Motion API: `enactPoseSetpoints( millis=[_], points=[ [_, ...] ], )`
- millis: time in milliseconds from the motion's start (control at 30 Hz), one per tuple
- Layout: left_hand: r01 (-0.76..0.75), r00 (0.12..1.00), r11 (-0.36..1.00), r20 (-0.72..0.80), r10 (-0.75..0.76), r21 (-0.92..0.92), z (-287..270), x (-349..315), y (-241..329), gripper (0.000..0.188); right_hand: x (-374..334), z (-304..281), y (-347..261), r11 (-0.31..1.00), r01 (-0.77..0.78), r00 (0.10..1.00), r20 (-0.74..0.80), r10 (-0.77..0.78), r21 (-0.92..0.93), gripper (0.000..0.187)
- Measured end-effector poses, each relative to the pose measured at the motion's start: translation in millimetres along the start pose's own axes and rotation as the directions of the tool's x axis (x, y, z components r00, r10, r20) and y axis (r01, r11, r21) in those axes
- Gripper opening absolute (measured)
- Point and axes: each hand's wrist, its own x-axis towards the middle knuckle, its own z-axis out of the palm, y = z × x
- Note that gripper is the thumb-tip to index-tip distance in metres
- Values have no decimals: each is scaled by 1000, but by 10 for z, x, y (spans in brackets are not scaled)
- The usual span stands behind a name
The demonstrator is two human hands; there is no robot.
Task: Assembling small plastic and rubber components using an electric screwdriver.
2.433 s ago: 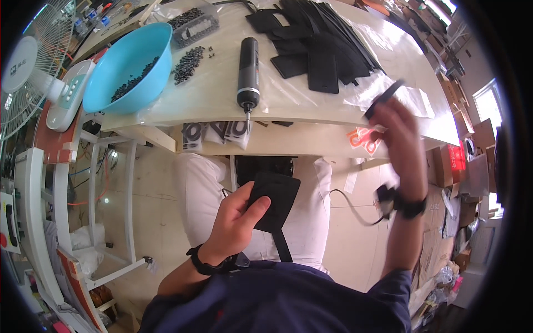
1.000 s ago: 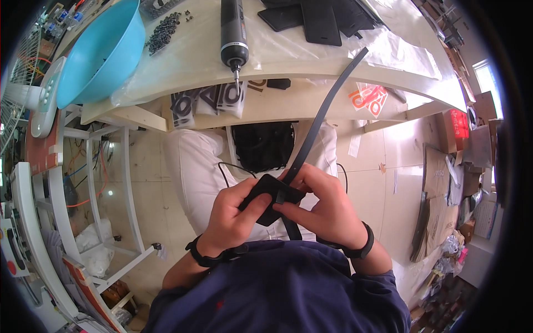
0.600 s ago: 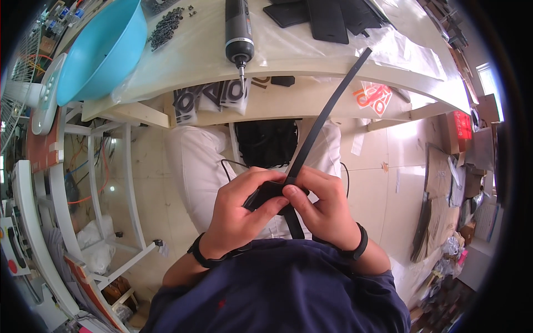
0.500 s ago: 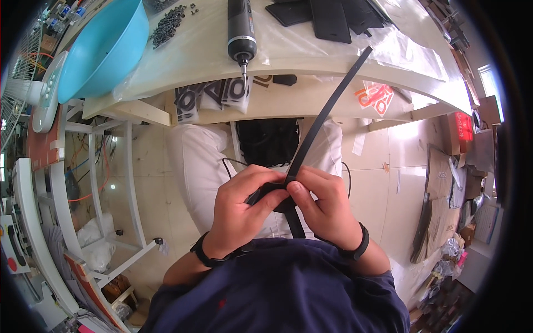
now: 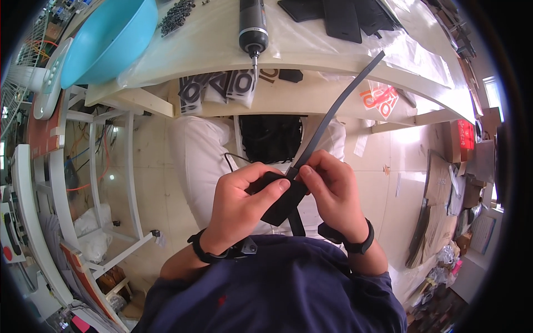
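Over my lap, my left hand (image 5: 242, 207) grips a flat black pad (image 5: 283, 203), thumb lying across its top face. My right hand (image 5: 332, 190) pinches the lower end of a long black strap (image 5: 336, 111) where it meets the pad. The strap runs up and to the right, its far end reaching the table's edge (image 5: 344, 65). A short piece of strap hangs below the pad. Both wrists wear black bands.
On the table lie a black electric screwdriver (image 5: 252, 29), a turquoise bowl (image 5: 109, 40), a heap of small black screws (image 5: 176, 14) and several black flat pieces (image 5: 344, 15). Orange scissors (image 5: 380, 100) lie under the table edge. A white fan (image 5: 49, 79) and shelving stand at left.
My right hand came down from the table with the long strap and met my left hand at the pad. Since then both hands have stayed together, fingers shifting slightly on the pad.
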Motion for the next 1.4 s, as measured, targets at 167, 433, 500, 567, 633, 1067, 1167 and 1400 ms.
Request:
enactPoseSetpoints(
  millis=[167, 433, 500, 567, 633, 1067, 1167, 1400],
  points=[
    [-18, 1000, 1000, 8, 18, 10, -14, -11, -41, 15, -19, 17, 11, 996, -55, 998, 10, 55, 72, 14],
    [-33, 999, 999, -5, 33, 39, -8, -25, -41, 16, -14, 38, -39, 991, -83, 996, 32, 81, 104, 14],
    [-35, 999, 998, -1, 35, 54, -15, -23, -14, 16, -9, 37, -45, 988, -96, 995, 26, 93, 124, 14],
    [-2, 1000, 999, 21, 1, 52, -23, -19, 6, 14, 5, 25, -33, 983, -88, 996, 43, 82, 160, 14],
    [-12, 1000, 998, 13, 11, 59, -20, -3, 1, 14, 42, 16, -64, 995, -59, 998, 42, 55, 80, 15],
    [-222, 975, 973, 5, 222, 69, -214, -27, -122, 11, 158, 111, -346, 944, 159, 987, 77, -142, -288, 13],
    [-168, 986, 985, -34, 166, -45, -430, -60, -154, 10, 450, 125, -781, 799, 359, 932, 146, -331, -483, 11],
    [-178, 977, 984, -118, 179, 23, -640, -150, -102, 13, 1998, 241, -1425, 346, 604, 760, 390, -519, -718, 20]
  ],
)
